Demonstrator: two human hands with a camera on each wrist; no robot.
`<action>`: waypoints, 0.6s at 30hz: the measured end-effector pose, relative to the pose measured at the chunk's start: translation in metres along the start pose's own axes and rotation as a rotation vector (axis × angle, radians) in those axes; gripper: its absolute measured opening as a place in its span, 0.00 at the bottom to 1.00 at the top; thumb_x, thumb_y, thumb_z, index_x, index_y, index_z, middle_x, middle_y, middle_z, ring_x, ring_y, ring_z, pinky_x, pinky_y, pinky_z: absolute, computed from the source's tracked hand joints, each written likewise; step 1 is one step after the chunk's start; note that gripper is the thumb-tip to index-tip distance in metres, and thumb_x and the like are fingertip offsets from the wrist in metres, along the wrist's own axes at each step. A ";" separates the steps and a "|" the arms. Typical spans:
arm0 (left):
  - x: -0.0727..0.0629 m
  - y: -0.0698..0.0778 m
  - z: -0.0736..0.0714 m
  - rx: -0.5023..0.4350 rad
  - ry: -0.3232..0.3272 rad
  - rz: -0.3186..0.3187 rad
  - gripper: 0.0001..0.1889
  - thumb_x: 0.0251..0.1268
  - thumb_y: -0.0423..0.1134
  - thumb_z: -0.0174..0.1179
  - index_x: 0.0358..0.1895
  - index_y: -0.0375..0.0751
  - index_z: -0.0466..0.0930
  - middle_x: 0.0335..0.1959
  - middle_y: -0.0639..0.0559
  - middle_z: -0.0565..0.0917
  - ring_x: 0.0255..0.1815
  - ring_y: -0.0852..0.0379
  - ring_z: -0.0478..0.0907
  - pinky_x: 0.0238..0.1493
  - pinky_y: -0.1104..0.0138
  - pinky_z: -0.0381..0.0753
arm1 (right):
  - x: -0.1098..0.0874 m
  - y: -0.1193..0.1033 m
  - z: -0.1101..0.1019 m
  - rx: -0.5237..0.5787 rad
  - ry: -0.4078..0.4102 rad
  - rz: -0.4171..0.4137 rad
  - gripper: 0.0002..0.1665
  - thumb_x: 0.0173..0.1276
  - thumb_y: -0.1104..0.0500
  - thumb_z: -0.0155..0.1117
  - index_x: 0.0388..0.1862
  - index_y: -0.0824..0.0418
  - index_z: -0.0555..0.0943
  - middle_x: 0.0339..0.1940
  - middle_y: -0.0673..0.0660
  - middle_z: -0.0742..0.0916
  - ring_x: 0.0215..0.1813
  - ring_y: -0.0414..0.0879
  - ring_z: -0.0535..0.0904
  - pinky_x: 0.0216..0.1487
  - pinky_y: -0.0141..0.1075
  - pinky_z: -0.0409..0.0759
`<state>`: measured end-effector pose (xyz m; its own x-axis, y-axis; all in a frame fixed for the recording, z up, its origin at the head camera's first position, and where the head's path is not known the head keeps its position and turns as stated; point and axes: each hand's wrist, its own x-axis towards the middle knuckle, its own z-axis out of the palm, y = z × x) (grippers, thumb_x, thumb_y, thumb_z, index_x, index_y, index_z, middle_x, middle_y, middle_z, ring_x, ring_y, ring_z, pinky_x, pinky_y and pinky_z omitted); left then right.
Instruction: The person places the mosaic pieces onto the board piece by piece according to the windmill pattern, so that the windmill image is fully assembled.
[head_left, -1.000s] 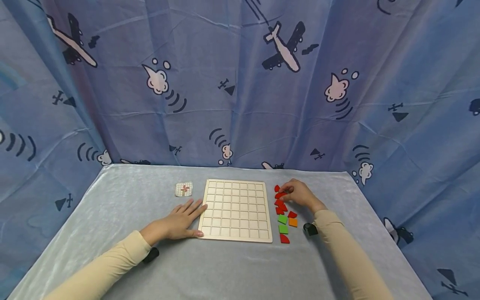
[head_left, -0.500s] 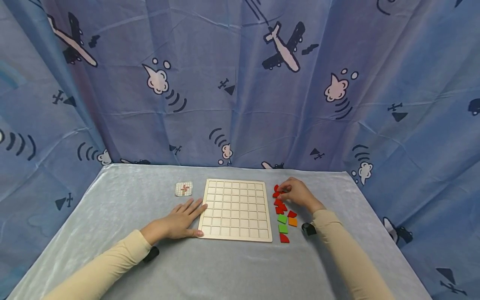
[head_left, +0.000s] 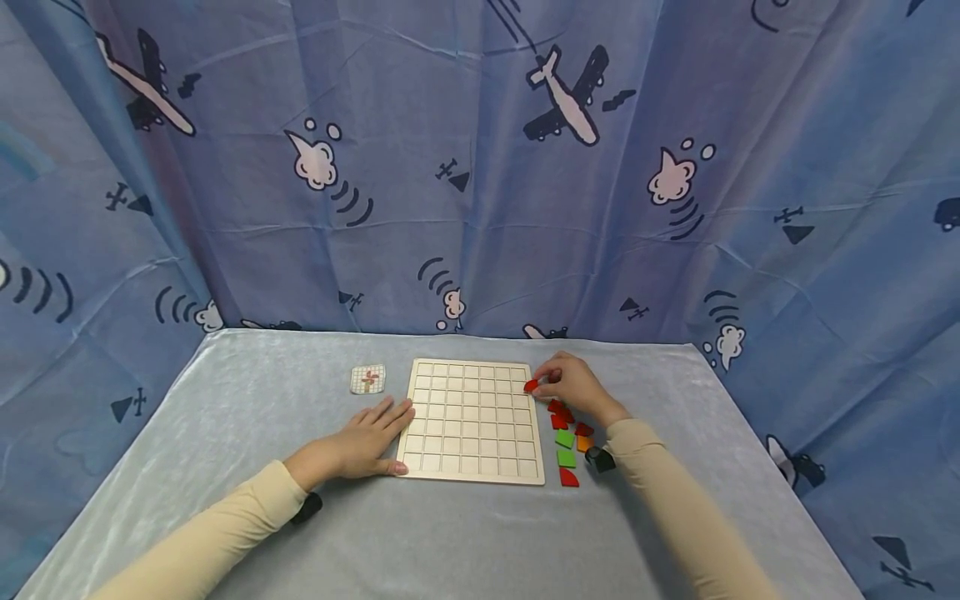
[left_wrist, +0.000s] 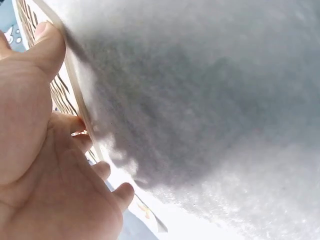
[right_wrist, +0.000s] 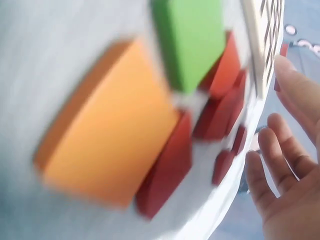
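A pale wooden board (head_left: 472,421) with a grid of square cells lies mid-table. My left hand (head_left: 360,442) rests at its left edge, fingers spread and straight, thumb on the near-left corner. My right hand (head_left: 577,387) pinches a small red piece (head_left: 531,386) with a curved edge, over the board's upper right border. In the right wrist view, a bit of that piece shows by the thumb, while the other fingers are loosely bent. Below this hand lie several red pieces (head_left: 559,422), two green pieces (head_left: 566,458), an orange piece (right_wrist: 110,130) and a red quarter-round (head_left: 568,477).
A small card (head_left: 367,379) printed with a grid and a coloured figure lies left of the board. Grey-white cloth (head_left: 480,533) covers the table. A blue patterned curtain (head_left: 480,167) hangs behind the table's far edge.
My right hand has moved left from the column of loose pieces to the board's right border, carrying a red piece. My left hand has stayed at the board's left edge.
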<state>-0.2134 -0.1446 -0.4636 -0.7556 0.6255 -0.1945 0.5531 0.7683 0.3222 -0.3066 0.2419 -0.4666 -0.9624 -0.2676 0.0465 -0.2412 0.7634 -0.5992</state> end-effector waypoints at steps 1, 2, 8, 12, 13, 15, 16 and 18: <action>0.000 0.001 -0.001 0.002 -0.003 0.004 0.48 0.66 0.58 0.59 0.78 0.33 0.49 0.81 0.37 0.49 0.81 0.31 0.44 0.74 0.37 0.52 | 0.001 -0.003 0.002 0.004 0.001 -0.002 0.13 0.59 0.56 0.76 0.42 0.57 0.88 0.41 0.58 0.82 0.42 0.48 0.76 0.47 0.40 0.76; 0.000 0.001 -0.001 0.003 -0.003 0.006 0.47 0.66 0.57 0.59 0.78 0.32 0.49 0.81 0.37 0.50 0.81 0.31 0.45 0.74 0.37 0.52 | 0.002 -0.005 0.004 0.005 0.005 -0.006 0.12 0.58 0.56 0.77 0.42 0.56 0.89 0.41 0.57 0.82 0.42 0.48 0.75 0.47 0.40 0.76; -0.001 0.004 -0.002 0.001 -0.014 0.002 0.47 0.67 0.57 0.59 0.78 0.32 0.50 0.81 0.37 0.50 0.81 0.32 0.46 0.74 0.37 0.54 | 0.009 -0.021 0.013 0.017 0.027 -0.045 0.13 0.56 0.56 0.78 0.40 0.57 0.89 0.41 0.58 0.84 0.44 0.51 0.79 0.49 0.45 0.78; 0.000 0.003 -0.002 0.001 -0.018 0.003 0.47 0.67 0.57 0.59 0.78 0.32 0.49 0.81 0.37 0.50 0.81 0.32 0.46 0.74 0.37 0.55 | 0.014 -0.029 0.018 0.009 0.030 -0.044 0.14 0.56 0.55 0.78 0.41 0.57 0.89 0.41 0.58 0.85 0.44 0.50 0.80 0.47 0.44 0.79; 0.000 0.003 -0.002 0.002 -0.017 0.005 0.47 0.67 0.57 0.59 0.78 0.32 0.50 0.81 0.37 0.50 0.81 0.32 0.46 0.73 0.37 0.55 | 0.016 -0.031 0.020 0.005 0.032 -0.040 0.14 0.56 0.55 0.78 0.41 0.57 0.89 0.41 0.57 0.85 0.44 0.50 0.80 0.47 0.44 0.79; 0.001 0.003 -0.001 0.002 -0.019 0.002 0.47 0.67 0.57 0.59 0.78 0.33 0.49 0.81 0.37 0.49 0.81 0.32 0.46 0.73 0.37 0.54 | 0.019 -0.034 0.024 -0.006 0.034 -0.035 0.14 0.56 0.55 0.78 0.41 0.57 0.89 0.40 0.56 0.86 0.43 0.49 0.80 0.47 0.43 0.79; 0.001 0.003 -0.001 0.000 -0.020 0.000 0.47 0.67 0.57 0.59 0.78 0.33 0.49 0.82 0.38 0.49 0.81 0.33 0.46 0.74 0.37 0.54 | 0.021 -0.035 0.026 -0.014 0.034 -0.034 0.14 0.56 0.54 0.78 0.41 0.57 0.89 0.40 0.56 0.86 0.43 0.49 0.80 0.47 0.43 0.79; 0.002 0.002 0.000 0.002 -0.022 -0.005 0.47 0.67 0.57 0.59 0.79 0.34 0.49 0.82 0.38 0.48 0.82 0.33 0.46 0.74 0.37 0.54 | 0.023 -0.038 0.030 -0.018 0.033 -0.032 0.14 0.55 0.54 0.79 0.41 0.56 0.89 0.39 0.55 0.86 0.43 0.49 0.81 0.48 0.43 0.80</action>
<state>-0.2136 -0.1422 -0.4630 -0.7504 0.6244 -0.2166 0.5500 0.7717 0.3194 -0.3157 0.1892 -0.4663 -0.9576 -0.2732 0.0919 -0.2742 0.7649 -0.5829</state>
